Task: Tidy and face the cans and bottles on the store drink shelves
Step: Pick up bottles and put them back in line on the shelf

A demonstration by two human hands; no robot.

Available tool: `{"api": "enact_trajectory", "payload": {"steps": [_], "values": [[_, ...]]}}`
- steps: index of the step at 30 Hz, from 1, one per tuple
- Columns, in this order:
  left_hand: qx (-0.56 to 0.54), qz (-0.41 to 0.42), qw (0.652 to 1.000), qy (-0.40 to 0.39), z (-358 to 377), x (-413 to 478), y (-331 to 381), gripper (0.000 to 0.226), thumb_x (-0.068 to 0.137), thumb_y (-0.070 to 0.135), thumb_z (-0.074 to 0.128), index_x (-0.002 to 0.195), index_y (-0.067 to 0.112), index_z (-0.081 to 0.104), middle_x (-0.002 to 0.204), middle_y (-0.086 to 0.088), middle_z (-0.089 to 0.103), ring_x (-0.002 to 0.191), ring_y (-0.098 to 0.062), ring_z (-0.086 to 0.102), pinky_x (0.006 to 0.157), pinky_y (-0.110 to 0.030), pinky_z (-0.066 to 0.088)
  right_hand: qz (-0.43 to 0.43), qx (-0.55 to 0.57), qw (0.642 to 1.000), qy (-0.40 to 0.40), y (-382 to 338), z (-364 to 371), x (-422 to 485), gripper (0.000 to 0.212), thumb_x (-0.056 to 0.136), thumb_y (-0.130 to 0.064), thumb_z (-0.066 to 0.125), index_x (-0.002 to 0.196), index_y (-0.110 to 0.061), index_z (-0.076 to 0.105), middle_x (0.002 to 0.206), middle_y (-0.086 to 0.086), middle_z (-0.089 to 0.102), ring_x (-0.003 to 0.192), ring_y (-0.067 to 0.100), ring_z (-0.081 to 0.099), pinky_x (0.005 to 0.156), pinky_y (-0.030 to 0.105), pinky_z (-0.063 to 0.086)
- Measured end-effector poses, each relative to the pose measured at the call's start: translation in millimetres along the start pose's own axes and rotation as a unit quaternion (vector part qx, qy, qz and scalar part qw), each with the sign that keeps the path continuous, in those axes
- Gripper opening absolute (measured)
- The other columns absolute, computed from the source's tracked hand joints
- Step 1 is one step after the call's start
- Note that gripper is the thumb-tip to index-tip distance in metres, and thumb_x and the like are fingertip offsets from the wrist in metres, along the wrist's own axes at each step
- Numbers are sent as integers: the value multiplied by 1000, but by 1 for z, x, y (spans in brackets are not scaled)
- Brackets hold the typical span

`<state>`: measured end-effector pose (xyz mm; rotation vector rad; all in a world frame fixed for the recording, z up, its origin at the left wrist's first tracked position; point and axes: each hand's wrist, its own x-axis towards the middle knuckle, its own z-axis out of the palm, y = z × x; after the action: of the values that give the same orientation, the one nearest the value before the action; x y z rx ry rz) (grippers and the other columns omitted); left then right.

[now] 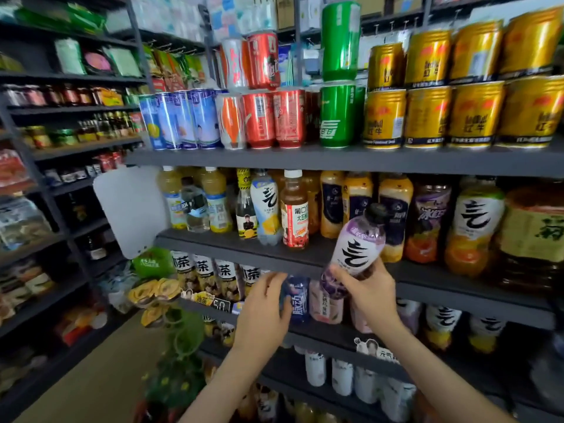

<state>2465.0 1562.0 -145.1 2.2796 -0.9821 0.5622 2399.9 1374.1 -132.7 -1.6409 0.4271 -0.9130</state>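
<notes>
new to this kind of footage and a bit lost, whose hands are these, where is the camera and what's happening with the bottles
There is no machine here. These are a person's two bare hands, filmed by one wide-angle camera worn on the head and looking forward and down. The wide lens is why the shelves bend at the edges. The right hand holds a purple and white bottle with a black cap, tilted, in front of the middle shelf. The left hand curls round a dark blue bottle in the row on the shelf below. The top shelf carries gold cans, green cans and red cans.
</notes>
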Motion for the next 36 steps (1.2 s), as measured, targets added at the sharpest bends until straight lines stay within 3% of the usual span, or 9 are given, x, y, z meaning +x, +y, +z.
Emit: {"api": "enact_trajectory", "payload": {"steps": [4, 9, 12, 17, 20, 26, 28, 32, 36], "values": [[1, 27, 999, -41, -4, 36, -60, 38, 87, 15, 62, 125, 14, 56, 124, -4, 54, 100, -22, 60, 75, -30, 51, 19, 15, 997, 68, 6, 44, 9, 51, 70, -19, 83, 114, -23, 57, 104, -11, 68, 98, 6, 64, 89, 34, 52], [-22, 48, 997, -55, -18, 74, -126, 39, 93, 20, 55, 131, 17, 52, 133, -2, 47, 99, -20, 59, 81, -30, 48, 7, -15, 993, 118, -4, 97, 19, 51, 73, -19, 81, 117, -12, 58, 101, -11, 67, 89, -10, 60, 71, 5, 47], [-28, 57, 995, -75, -18, 87, -151, 40, 95, 23, 51, 135, 18, 48, 135, -2, 45, 100, -19, 59, 81, -29, 47, 8, -32, 992, 125, -5, 122, 17, 50, 72, -20, 81, 116, -13, 59, 101, -11, 67, 94, -3, 62, 70, 6, 48], [-30, 63, 988, -135, -7, 91, -172, 44, 99, 29, 42, 143, 24, 35, 140, 1, 38, 123, -18, 45, 93, -30, 42, 13, -66, 989, 134, -2, 143, 6, 44, 74, -16, 80, 112, -18, 56, 94, -20, 62, 81, -18, 57, 66, 0, 43], [-51, 71, 985, -151, 5, 89, -180, 43, 98, 26, 43, 141, 22, 40, 136, -1, 44, 119, -20, 47, 91, -30, 43, 22, -87, 986, 142, 0, 144, 0, 42, 74, -15, 79, 109, -17, 56, 90, -25, 59, 76, -21, 55, 64, -1, 42], [-93, 89, 975, -180, 30, 64, -176, 41, 93, 19, 53, 134, 14, 49, 128, -6, 51, 114, -26, 52, 85, -34, 47, 69, -118, 977, 163, 15, 136, -26, 43, 73, -19, 81, 108, -16, 57, 93, -16, 62, 86, -4, 58, 64, 0, 43], [-99, 89, 971, -197, 38, 52, -175, 42, 91, 17, 55, 133, 11, 49, 125, -7, 52, 110, -27, 54, 80, -36, 48, 82, -127, 975, 163, 26, 132, -38, 41, 72, -21, 82, 105, -19, 57, 92, -18, 62, 85, -9, 56, 63, 0, 42], [-87, 65, 967, -232, 53, 31, -177, 43, 95, 22, 50, 136, 17, 43, 131, -3, 48, 109, -23, 54, 84, -31, 44, 124, -133, 973, 143, 54, 125, -57, 39, 73, -18, 80, 105, -21, 57, 93, -19, 63, 85, -10, 57, 63, 3, 45], [-75, 23, 964, -255, 67, 10, -176, 44, 97, 25, 45, 140, 19, 38, 134, -3, 45, 120, -21, 47, 91, -30, 43, 156, -155, 966, 134, 90, 119, -72, 38, 73, -18, 80, 105, -12, 61, 94, -10, 66, 85, -4, 59, 62, 4, 45]]}}
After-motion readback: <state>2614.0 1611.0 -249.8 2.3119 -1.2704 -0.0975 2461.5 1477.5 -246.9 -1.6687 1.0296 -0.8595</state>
